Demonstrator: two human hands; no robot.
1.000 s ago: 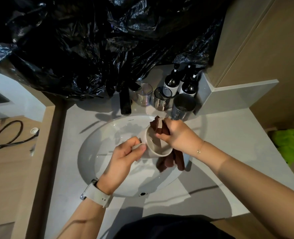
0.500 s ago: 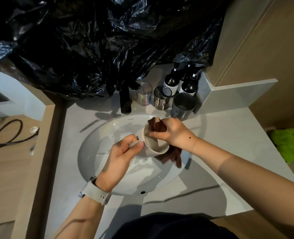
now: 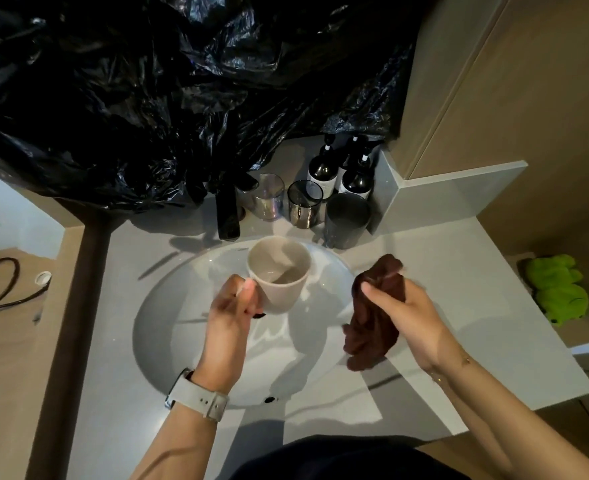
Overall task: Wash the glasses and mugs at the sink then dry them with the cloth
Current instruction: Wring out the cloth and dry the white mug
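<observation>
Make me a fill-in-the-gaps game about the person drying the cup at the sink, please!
1. The left hand holds the beige mug by its ____.
2. The right hand grips a dark ____ cloth.
3. The cloth is now ____ the mug, off to its right.
4. Behind the sink, by the dark bottles, stand ____ empty glasses.

Missing words: handle; brown; outside; three
</observation>
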